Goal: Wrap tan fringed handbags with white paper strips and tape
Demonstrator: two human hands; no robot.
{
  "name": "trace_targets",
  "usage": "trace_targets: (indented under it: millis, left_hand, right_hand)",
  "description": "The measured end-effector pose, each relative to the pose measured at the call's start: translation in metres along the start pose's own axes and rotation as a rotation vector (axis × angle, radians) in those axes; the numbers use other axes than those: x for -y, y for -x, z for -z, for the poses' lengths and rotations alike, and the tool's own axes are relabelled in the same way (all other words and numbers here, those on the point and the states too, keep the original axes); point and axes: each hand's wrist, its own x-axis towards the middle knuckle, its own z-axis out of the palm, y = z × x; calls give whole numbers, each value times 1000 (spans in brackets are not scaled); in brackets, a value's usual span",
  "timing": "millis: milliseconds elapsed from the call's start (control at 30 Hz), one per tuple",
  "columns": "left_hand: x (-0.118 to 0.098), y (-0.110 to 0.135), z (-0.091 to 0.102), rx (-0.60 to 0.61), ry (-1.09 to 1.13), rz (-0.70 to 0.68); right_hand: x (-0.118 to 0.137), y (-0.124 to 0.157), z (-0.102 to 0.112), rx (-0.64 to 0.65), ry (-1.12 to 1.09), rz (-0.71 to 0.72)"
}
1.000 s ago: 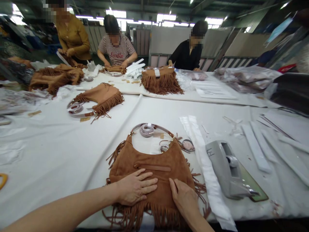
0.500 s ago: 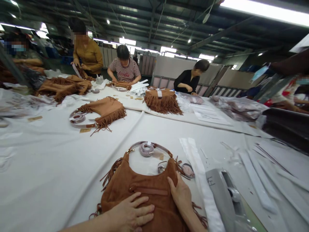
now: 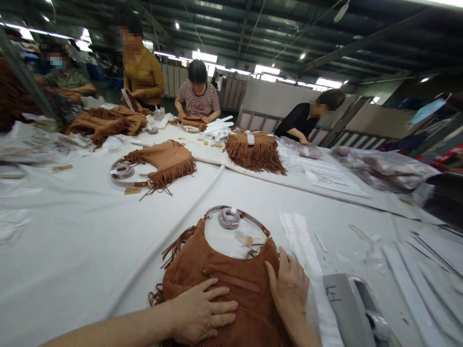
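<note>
A brown suede fringed handbag (image 3: 188, 262) lies flat on the white-covered table in front of me. Its handle (image 3: 253, 220) arches away from me around a rolled, wrapped strap (image 3: 228, 218) and a small tan tag (image 3: 245, 239). My left hand (image 3: 204, 311) rests on the bag's front below the zip strip (image 3: 235, 281), fingers spread and palm down. At the bag's right edge lies my right hand (image 3: 290, 284), its fingers stretched out and the thumb apart on the suede. The bag's bottom is cut off by the frame.
Right of the bag are a white padded strip (image 3: 302, 241), a grey tape dispenser-like device (image 3: 349, 308) and pale strips (image 3: 408, 279). Farther off lie a lighter fringed bag (image 3: 168, 161) and a fringed bag with a white band (image 3: 253, 149). Several people work across the table.
The view has shifted, so the scene sits farther right at the top. My right hand has opened flatter along the bag's right edge. My left hand stays on the bag's front.
</note>
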Motion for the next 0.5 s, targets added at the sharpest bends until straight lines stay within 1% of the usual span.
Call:
trace_targets:
  millis: [33,67,133,200,267,367,433,500]
  left_hand:
    - [0,0,0,-5,-4,5]
    - [0,0,1,-10,-8,8]
    - [0,0,2,-14,-13,9]
    - [1,0,6,-13,-18,2]
    - [2,-1,10,-20,-24,-12]
    - [3,-1,16,-46,-49,-31]
    - [4,-1,16,-57,-84,-41]
    - [5,0,11,-79,-125,-53]
  right_hand:
    - [8,-10,2,10,-15,43]
    - [18,-22,1,69,-44,73]
    - [41,-48,-6,262,-85,78]
    - [62,-70,-21,420,-58,19]
    - [77,-86,-38,473,-11,-66]
    - [84,-94,-57,538,17,-175]
    - [84,-93,-62,564,0,-202]
    - [82,-90,-61,556,-18,-211]
